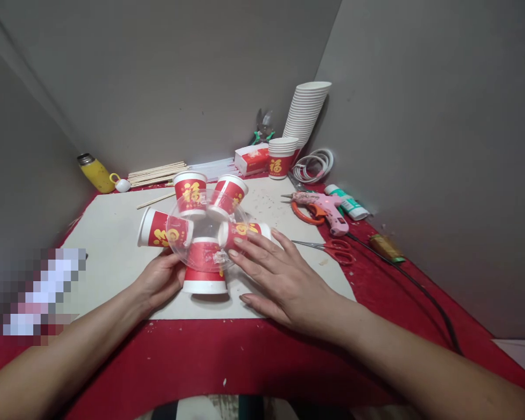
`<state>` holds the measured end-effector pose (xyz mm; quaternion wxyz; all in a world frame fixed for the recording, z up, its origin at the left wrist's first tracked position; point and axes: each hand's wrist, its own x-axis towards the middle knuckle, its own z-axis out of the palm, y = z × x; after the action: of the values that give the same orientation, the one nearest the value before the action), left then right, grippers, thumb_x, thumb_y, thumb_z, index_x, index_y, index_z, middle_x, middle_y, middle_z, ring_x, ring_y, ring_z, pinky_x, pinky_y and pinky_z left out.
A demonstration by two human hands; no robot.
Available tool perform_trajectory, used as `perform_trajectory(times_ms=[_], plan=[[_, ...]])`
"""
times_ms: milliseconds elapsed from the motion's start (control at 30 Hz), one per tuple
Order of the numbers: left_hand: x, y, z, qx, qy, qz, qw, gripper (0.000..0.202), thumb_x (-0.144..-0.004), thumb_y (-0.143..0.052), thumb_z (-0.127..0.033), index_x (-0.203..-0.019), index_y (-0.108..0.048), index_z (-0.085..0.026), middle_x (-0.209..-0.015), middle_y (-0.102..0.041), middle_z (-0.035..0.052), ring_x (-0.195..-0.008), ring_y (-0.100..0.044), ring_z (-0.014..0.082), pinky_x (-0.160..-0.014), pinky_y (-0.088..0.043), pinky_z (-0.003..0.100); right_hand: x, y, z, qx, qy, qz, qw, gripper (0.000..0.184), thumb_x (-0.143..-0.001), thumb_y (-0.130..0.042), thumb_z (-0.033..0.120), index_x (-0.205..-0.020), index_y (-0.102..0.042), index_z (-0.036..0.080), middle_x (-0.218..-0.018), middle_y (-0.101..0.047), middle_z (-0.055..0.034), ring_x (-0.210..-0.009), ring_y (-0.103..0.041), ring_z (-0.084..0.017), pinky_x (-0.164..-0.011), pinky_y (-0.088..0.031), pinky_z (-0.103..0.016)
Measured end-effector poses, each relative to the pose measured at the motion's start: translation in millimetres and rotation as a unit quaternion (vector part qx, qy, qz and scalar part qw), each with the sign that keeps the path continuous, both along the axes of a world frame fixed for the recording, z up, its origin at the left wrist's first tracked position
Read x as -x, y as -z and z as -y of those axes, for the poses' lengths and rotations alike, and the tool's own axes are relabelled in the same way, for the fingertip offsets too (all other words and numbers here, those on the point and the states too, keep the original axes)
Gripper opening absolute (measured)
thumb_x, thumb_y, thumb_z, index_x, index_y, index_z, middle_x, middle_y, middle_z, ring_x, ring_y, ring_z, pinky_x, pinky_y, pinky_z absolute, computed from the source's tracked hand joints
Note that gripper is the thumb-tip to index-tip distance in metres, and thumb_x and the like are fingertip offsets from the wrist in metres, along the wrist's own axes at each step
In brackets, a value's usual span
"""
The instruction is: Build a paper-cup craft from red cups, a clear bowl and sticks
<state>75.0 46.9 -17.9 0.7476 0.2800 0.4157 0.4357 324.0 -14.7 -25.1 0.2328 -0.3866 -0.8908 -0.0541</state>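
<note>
Several red and white paper cups with gold characters are arranged in a ring, bottoms inward; one paper cup (205, 281) faces me at the front. A clear plastic disc (210, 224) lies over their inner ends, with a whitish, glue-like patch near its front right. My left hand (164, 279) grips the ring at the gap between the left cup (153, 227) and the front one, its fingertips partly hidden. With fingers stretched out and apart, my right hand (280, 277) rests against the disc's right edge and the right cup (260, 231).
A pink glue gun (328, 210), red-handled scissors (336, 251) and a green-white tube (347, 202) lie at right. Behind stand stacked cups (306, 114), a tissue pack (251, 159) and wooden sticks (157, 173). A yellow bottle (96, 173) is back left. Grey walls enclose the table.
</note>
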Motion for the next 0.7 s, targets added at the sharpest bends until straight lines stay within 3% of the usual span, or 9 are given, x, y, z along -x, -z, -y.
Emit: perform_trajectory(times_ms=[233,500,700], plan=[[-1.0,0.9,1.9,0.006,-0.005,0.0,1.0,0.043,-0.083,-0.061,0.0,-0.124,-0.064,-0.012,-0.114,-0.074,0.0147,-0.107,-0.071,0.0268,-0.103,-0.054,0.045,-0.4,-0.7,2.5,-0.02,-0.019,-0.038,0.999,0.062,-0.094,-0.057,0.033,-0.151,-0.041,0.016,-0.156,-0.043,-0.0171,-0.15,-0.032,-0.03,-0.12,-0.024,-0.06],[-0.5,3.5,4.2,-0.012,0.016,0.002,1.0,0.049,-0.082,-0.063,-0.001,-0.129,-0.064,-0.014,-0.111,-0.075,0.0139,-0.107,-0.071,0.0276,-0.105,-0.052,0.046,4.3,1.4,1.6,-0.018,0.006,-0.023,1.0,0.063,-0.096,-0.053,0.042,-0.153,-0.039,0.019,-0.157,-0.042,-0.0151,-0.151,-0.03,-0.03,-0.122,-0.019,-0.06],[-2.1,2.0,4.4,-0.012,0.021,0.007,1.0,0.048,-0.082,-0.061,0.0,-0.128,-0.064,-0.013,-0.112,-0.075,0.0137,-0.108,-0.07,0.0278,-0.106,-0.051,0.046,8.1,1.8,-1.4,-0.027,0.01,0.001,1.0,0.061,-0.098,-0.048,0.047,-0.15,-0.043,0.016,-0.158,-0.04,-0.0157,-0.15,-0.033,-0.03,-0.122,-0.019,-0.058]])
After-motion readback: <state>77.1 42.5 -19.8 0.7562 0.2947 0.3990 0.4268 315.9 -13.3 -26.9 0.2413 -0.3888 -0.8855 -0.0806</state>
